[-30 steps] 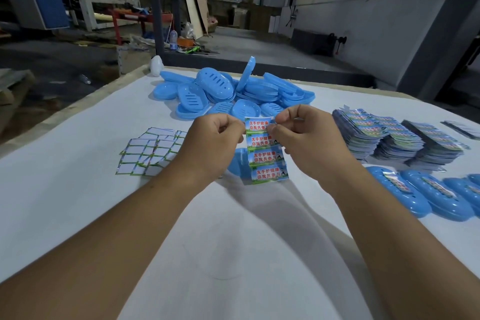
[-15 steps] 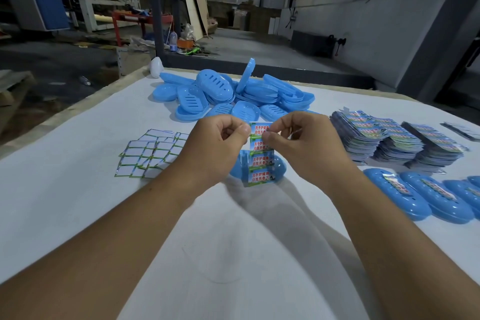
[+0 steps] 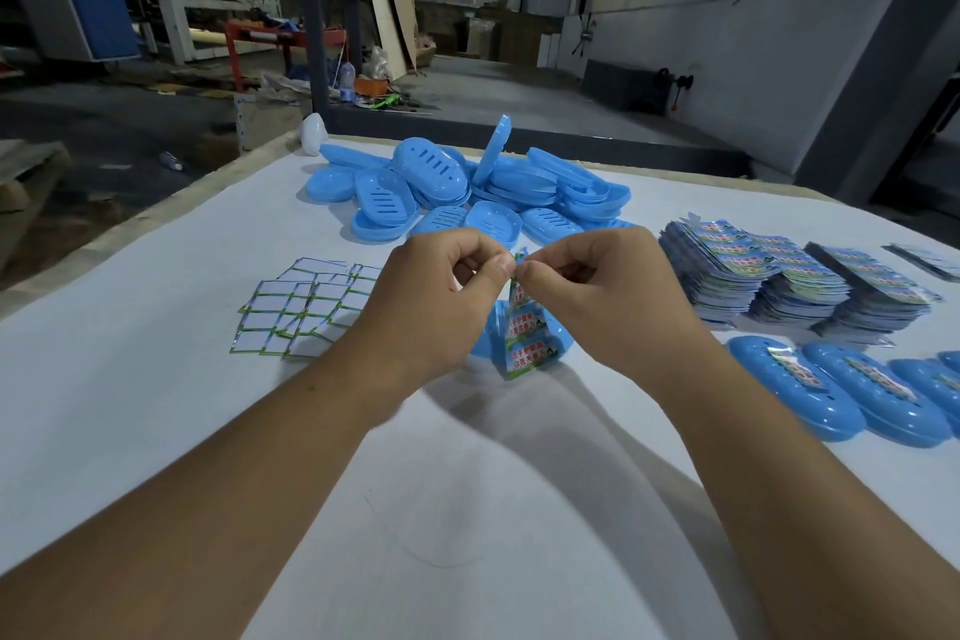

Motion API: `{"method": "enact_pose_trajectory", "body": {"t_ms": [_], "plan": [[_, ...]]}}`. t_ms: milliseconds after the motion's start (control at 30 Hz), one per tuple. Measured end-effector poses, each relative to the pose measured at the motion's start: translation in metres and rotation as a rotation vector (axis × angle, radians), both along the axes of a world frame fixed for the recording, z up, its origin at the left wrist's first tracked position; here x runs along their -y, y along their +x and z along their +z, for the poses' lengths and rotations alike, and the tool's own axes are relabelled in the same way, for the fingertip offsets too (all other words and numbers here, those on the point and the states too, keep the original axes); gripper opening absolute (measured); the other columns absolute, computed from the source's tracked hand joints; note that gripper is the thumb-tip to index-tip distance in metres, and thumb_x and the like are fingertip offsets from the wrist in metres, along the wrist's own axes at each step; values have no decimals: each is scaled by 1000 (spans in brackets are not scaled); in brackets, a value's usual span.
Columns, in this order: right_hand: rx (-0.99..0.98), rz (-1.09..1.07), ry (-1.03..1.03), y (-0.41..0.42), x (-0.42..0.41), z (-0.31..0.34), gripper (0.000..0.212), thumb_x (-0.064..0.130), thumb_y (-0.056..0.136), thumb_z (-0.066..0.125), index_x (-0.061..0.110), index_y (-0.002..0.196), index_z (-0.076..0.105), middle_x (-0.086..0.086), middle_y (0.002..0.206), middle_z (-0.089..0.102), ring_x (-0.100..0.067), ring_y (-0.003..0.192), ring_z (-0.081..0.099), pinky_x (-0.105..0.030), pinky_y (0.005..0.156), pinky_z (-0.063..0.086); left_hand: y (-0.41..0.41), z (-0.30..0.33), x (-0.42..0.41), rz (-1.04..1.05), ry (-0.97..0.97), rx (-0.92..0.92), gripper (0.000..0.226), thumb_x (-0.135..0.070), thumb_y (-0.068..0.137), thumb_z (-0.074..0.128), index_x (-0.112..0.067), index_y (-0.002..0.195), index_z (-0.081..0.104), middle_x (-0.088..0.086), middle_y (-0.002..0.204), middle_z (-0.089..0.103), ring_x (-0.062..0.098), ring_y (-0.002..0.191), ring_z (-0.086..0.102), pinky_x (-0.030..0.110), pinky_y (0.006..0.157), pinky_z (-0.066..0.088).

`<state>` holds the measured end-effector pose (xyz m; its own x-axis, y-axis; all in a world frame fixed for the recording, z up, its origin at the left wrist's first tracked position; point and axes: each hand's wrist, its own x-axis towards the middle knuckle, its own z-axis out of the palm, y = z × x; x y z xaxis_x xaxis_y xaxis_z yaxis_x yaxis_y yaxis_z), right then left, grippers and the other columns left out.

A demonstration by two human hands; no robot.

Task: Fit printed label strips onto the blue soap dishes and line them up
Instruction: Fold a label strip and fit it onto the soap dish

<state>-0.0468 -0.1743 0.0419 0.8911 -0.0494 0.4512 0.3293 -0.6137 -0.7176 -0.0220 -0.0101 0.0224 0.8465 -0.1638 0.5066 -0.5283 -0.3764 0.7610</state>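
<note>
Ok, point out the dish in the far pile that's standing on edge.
The soap dish at the pile's top middle: it stands upright on its rim, while the others lie flat or stacked.

At the frame's centre, the left hand (image 3: 441, 296) and right hand (image 3: 597, 296) pinch the top of a printed label strip (image 3: 524, 327), which hangs over a blue soap dish (image 3: 558, 340) on the white table (image 3: 156, 405). Loose blue dishes (image 3: 467, 192) pile above centre. Label stacks (image 3: 779, 281) sit right, labelled dishes (image 3: 831, 390) below them, blank backing sheets (image 3: 301, 312) left.
</note>
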Motion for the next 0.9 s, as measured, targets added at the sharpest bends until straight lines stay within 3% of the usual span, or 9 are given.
{"method": "enact_pose_trajectory", "body": {"t_ms": [167, 367, 533, 900], "plan": [[33, -70, -114, -1, -3, -2, 17, 33, 78, 67, 25, 65, 74, 11, 52, 63, -2, 45, 47, -18, 46, 38, -2, 0, 0, 45, 135, 120, 15, -23, 95, 64, -26, 82, 70, -18, 68, 61, 4, 72, 55, 11, 61, 37], [60, -135, -177, -2, -5, -1, 26, 47, 72, 60, 26, 66, 73, 15, 57, 65, -7, 52, 56, -23, 51, 44, -1, 0, 0, 49, 149, 151, 14, -21, 94, 64, -24, 83, 72, -20, 66, 59, 1, 72, 54, 10, 61, 35], [89, -161, -196, -2, -7, -2, 24, 41, 74, 66, 22, 60, 69, 11, 54, 63, -10, 49, 52, -26, 50, 44, -2, 0, 2, 40, 161, 147, 17, -19, 93, 64, -29, 81, 69, -18, 69, 61, 4, 75, 55, 12, 63, 36], [35, -151, -161, -4, -9, 0, 30, 49, 66, 58, 23, 63, 72, 10, 51, 63, -5, 45, 50, -21, 49, 41, -5, 3, 2, -7, 112, 94, 15, -16, 95, 64, -20, 84, 74, -12, 66, 63, -3, 54, 50, 10, 53, 33]]}}
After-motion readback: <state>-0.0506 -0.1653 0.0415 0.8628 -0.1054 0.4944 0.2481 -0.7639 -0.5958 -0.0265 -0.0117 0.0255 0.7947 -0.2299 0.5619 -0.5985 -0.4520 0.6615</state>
